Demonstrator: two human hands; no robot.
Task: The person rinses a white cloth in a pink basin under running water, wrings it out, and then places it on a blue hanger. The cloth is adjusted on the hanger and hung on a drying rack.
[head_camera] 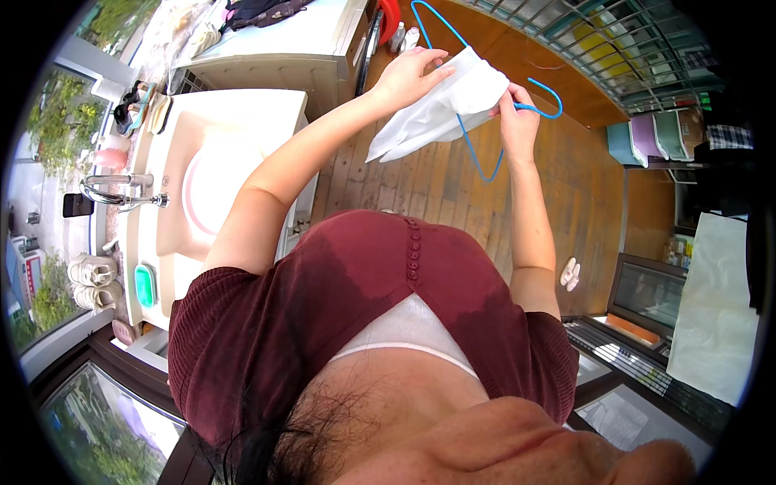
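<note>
A white cloth (424, 115), perhaps a garment, hangs over a blue clothes hanger (548, 100) in front of me, above the floor. My right hand (518, 124) grips the hanger near the base of its hook, its fingertips against the bunched edge of the cloth. At the cloth's other side is my left hand (415, 76), thumb and forefinger apart, beside the hanger's wire. Its thumb reaches the cloth edge. One hanger corner sticks out past the cloth at the top, another hangs below it.
To my left is a sink (173, 242) with a chrome faucet (124, 188) and a pale basin (224, 182) in it. A white-topped cabinet (267, 54) stands beyond. Wire-grid shelving (612, 48) lines the far right. Slippers (570, 274) lie on the wooden floor (418, 182).
</note>
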